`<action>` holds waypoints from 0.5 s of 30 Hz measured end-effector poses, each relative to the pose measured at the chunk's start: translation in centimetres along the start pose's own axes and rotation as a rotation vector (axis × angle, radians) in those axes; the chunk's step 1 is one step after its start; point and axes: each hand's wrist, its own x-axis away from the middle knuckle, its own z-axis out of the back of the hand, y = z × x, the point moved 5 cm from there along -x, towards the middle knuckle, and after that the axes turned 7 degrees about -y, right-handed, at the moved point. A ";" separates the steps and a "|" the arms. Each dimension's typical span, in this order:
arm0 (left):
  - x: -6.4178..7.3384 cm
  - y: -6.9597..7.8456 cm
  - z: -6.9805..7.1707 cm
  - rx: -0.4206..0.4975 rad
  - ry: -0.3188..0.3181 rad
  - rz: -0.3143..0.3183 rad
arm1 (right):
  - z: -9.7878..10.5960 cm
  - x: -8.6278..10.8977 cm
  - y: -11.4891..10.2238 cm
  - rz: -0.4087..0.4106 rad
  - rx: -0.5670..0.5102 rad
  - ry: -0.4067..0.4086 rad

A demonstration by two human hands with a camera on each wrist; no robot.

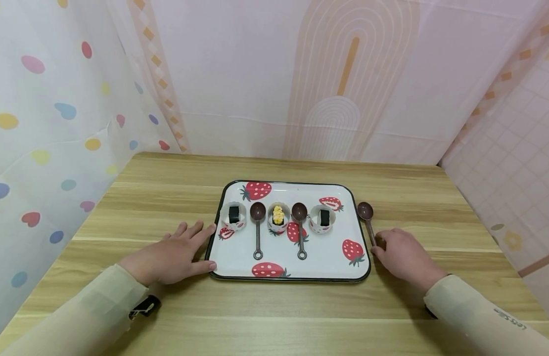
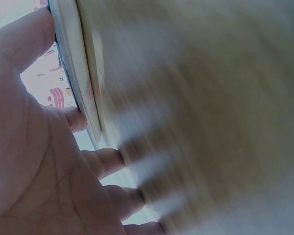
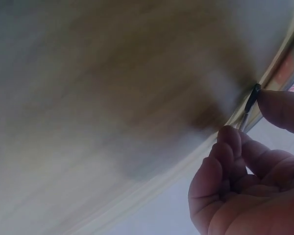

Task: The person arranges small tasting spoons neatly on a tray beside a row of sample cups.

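Note:
A white tray (image 1: 323, 269) with strawberry prints and a dark rim lies on the table. My left hand (image 1: 176, 254) rests at its left edge with fingers spread, thumb and index fingertip at the rim. Just past the right edge, my right hand (image 1: 408, 257) pinches the handle of a brown spoon (image 1: 365, 211), its bowl pointing away from me. In the right wrist view the spoon handle (image 3: 252, 98) shows between thumb and fingers. Two similar spoons, a left one (image 1: 257, 211) and a right one (image 1: 299, 211), lie on the tray, ring ends toward me.
Between and beside the tray's spoons stand three paper cups: a left cup (image 1: 241, 225) and a right cup (image 1: 314, 227) with black-wrapped sushi, and a middle cup (image 1: 274, 228) with yellow-topped sushi. The wooden table (image 1: 274, 316) meets patterned curtains (image 1: 239, 99) behind and at both sides.

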 end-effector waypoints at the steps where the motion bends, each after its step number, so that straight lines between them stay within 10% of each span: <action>1: 0.0 0.0 0.0 0.001 -0.001 0.001 | 0.0 -0.1 0.0 0.002 -0.005 -0.004; 15: -0.1 -0.1 -0.1 -0.002 0.003 0.001 | -0.2 -0.3 0.1 -0.048 -0.074 -0.061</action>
